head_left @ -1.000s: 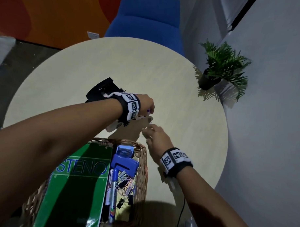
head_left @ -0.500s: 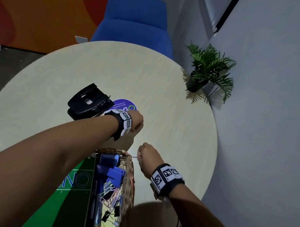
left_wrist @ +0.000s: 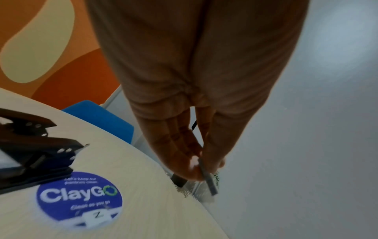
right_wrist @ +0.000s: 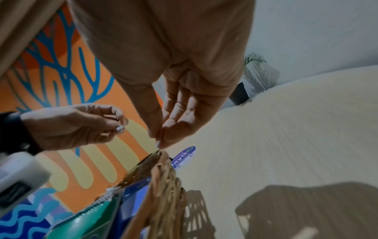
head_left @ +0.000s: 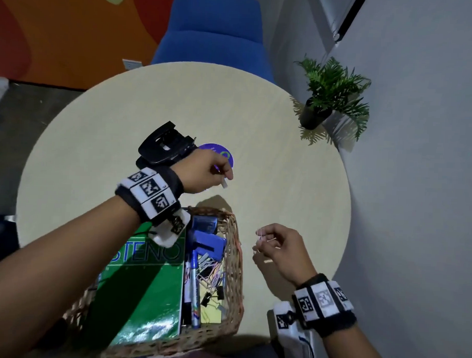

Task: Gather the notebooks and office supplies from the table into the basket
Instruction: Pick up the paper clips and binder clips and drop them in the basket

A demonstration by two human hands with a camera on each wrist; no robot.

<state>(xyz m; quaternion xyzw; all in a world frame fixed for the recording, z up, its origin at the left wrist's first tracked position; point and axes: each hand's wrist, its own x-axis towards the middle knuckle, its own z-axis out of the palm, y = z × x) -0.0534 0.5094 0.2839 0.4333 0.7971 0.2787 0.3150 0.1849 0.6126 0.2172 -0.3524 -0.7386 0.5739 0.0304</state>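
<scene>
The basket (head_left: 234,259) sits at the near edge of the counter (head_left: 258,112), holding a notebook (head_left: 145,296) on its left and a marker (head_left: 194,292) and clips (head_left: 210,274) on its right. Behind the basket lies a hole punch (head_left: 161,146), with a sticker (head_left: 217,151) just right of it. A plant (head_left: 328,96) stands at the counter's far right edge and a chair (head_left: 213,38) behind the counter.

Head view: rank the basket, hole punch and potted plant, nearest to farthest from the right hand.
From the right hand:
1. Basket, just to its left.
2. Hole punch, up-left, beyond the left hand.
3. Potted plant, at the table's far right edge.
</scene>
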